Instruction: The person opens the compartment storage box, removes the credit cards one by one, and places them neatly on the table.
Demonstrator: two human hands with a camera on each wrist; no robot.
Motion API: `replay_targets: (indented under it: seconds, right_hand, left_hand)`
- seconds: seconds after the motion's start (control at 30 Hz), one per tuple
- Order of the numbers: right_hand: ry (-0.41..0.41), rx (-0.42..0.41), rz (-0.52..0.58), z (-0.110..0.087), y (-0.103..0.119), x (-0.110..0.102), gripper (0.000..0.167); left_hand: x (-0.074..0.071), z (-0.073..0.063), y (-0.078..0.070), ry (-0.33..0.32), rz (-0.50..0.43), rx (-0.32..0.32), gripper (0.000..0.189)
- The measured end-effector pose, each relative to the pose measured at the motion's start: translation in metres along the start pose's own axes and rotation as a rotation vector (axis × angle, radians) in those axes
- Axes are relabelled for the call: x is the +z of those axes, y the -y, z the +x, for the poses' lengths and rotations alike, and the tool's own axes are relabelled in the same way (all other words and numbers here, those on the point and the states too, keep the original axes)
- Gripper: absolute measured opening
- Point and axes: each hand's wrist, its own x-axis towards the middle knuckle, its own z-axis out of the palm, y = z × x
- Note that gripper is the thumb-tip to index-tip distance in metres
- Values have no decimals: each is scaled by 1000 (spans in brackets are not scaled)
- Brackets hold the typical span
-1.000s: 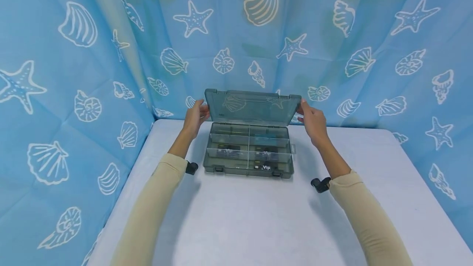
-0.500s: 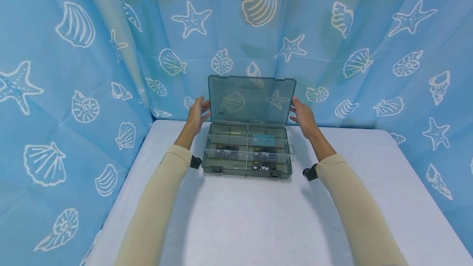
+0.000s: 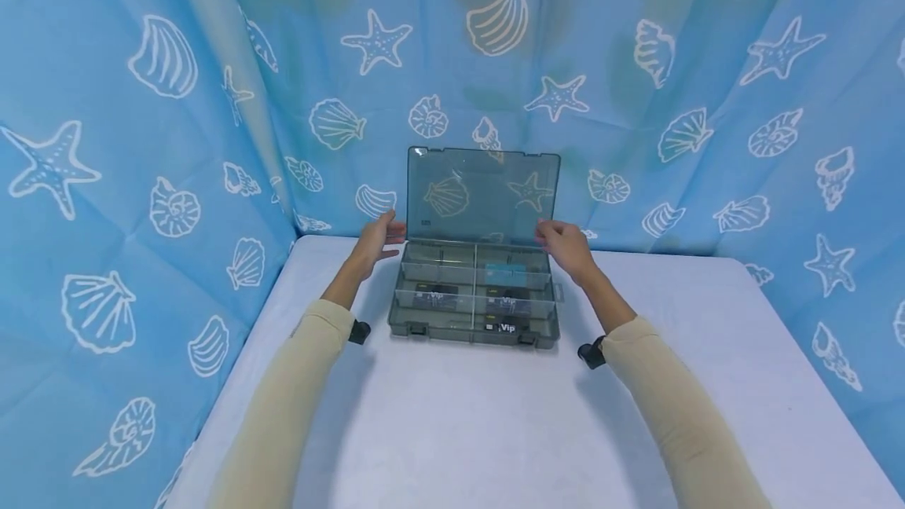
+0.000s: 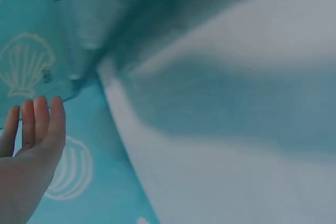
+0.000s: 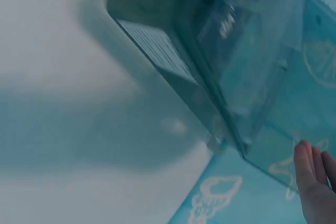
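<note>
A smoky translucent compartment box [image 3: 452, 334] sits at the far edge of the table, its hinged lid [image 3: 488, 187] raised against the curtain. Clear dividers part the inside. Dark cards marked "Vip" [image 3: 506, 326] lie in several compartments, and a flat turquoise piece [image 3: 505, 274] is in a back one. My left hand [image 3: 371, 246] is beside the lid's lower left edge, fingers straight; the left wrist view shows its fingertips right at that edge. At the lower right of the lid, my right hand [image 3: 568, 248] has its fingertips against it, fingers mostly extended in the right wrist view.
A blue curtain [image 3: 452, 61] with white shells and starfish hangs directly behind the box and along both sides. White cloth covers the table [image 3: 467, 415]. A barcode label [image 5: 157, 48] shows on the box's end in the right wrist view.
The lid has swung up and back, from tilting forward to standing raised. My right hand has moved left and down along it; the left hand has dropped a little.
</note>
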Motion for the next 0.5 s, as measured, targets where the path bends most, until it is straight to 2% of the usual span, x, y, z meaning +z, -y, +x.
replay_targets:
  seconds: [0.1,0.17,0.23,0.37,0.5]
  right_hand:
    - [67,8,-115,1,-9,15,62]
    - [99,15,-198,4,-16,23,59]
    - [119,26,-247,7,-22,29,56]
    - [145,47,-308,17,-27,34,50]
    - [187,122,-333,26,-26,33,44]
  left_hand:
    - [-3,-5,17,-21,98,-63,58]
    - [-4,-8,27,-13,158,-118,54]
    - [-5,-11,36,9,178,-184,50]
    - [-5,-14,44,37,125,-289,40]
    - [-3,-15,45,12,48,-334,31]
